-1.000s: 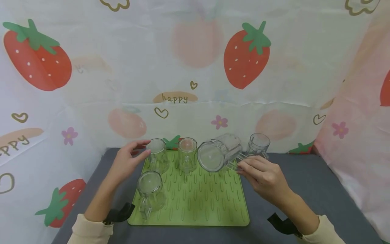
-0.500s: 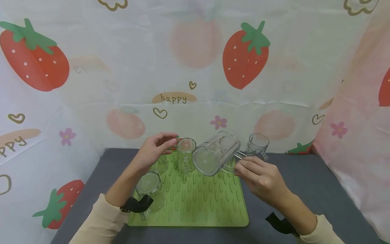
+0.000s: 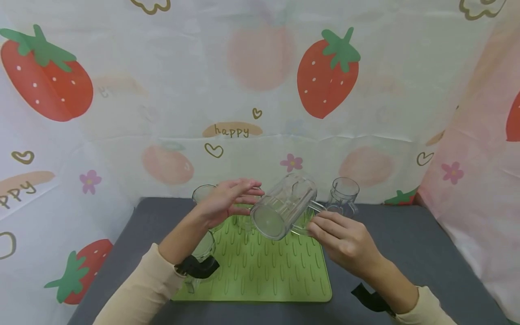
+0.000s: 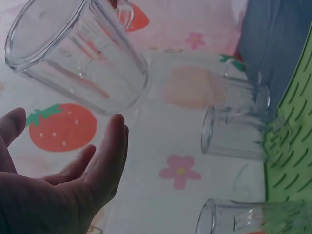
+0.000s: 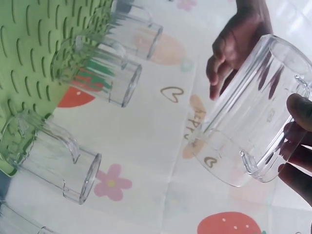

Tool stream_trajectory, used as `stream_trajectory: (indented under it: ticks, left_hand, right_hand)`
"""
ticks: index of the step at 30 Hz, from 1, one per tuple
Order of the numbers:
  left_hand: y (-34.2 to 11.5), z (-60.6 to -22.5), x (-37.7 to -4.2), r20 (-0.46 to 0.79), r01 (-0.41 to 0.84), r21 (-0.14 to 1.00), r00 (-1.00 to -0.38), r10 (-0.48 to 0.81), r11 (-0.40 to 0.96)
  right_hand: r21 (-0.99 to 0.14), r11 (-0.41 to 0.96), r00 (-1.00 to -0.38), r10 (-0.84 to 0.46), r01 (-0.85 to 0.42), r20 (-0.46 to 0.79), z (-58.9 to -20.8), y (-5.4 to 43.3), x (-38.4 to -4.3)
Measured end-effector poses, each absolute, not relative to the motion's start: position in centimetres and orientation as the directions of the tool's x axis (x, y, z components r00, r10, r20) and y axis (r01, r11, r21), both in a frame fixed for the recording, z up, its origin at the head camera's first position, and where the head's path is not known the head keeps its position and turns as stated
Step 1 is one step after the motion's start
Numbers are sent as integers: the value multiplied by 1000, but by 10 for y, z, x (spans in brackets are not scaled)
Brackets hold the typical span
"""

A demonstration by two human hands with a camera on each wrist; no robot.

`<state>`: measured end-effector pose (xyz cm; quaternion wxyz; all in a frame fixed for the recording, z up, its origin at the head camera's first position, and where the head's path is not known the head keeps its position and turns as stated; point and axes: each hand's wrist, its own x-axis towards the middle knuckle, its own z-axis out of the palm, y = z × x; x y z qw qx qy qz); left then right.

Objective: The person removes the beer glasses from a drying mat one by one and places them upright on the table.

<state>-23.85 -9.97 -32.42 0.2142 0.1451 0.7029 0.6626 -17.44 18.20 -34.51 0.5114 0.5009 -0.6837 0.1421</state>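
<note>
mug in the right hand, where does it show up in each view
Head: the held mug is tilted, just right of centre, in the right hand.
Left wrist: the held mug is at upper left, above the left hand.
Right wrist: the held mug is on the right.
Shared landmark: the green mat, lower centre, right edge and upper left respectively.

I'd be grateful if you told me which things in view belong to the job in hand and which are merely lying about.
In the job:
held glass mug
right hand, gripping its handle
left hand, near it
green mat
mugs on the mat
probably the mug beside the mat

Just there:
strawberry-print backdrop
black wrist straps
grey tabletop
</note>
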Motion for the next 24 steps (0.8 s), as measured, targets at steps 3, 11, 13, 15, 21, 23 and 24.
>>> stream_trajectory:
  ticks: [3,11,13,15,21,23,24]
  left_hand:
    - [-92,-325,-240,-153,-132,988,-848,507,77]
    - [-78,-329,-240,-240,-263,964,-781,576,45]
    - [-76,-330,-240,-246,-291,956,-763,598,22]
    - [-74,-331,-239,-250,-318,948,-750,612,-2]
    - [-70,-331,-237,-260,-347,938,-734,628,-18]
    - [-70,-331,-237,-258,-345,938,-735,627,-19]
    - [-70,-332,-237,-257,-345,939,-736,626,-20]
  right_hand:
    - [331,461,26,-552,-823,833,-346,181,-173]
    - [353,471,12,-586,-808,811,-348,181,-173]
    - [364,471,16,-595,-803,804,-348,181,-172]
    - [376,468,22,-603,-799,797,-348,180,-172]
    - [397,467,19,-629,-790,777,-350,180,-172]
    - [393,468,10,-634,-792,774,-351,180,-171]
    - [391,467,8,-635,-793,773,-351,180,-171]
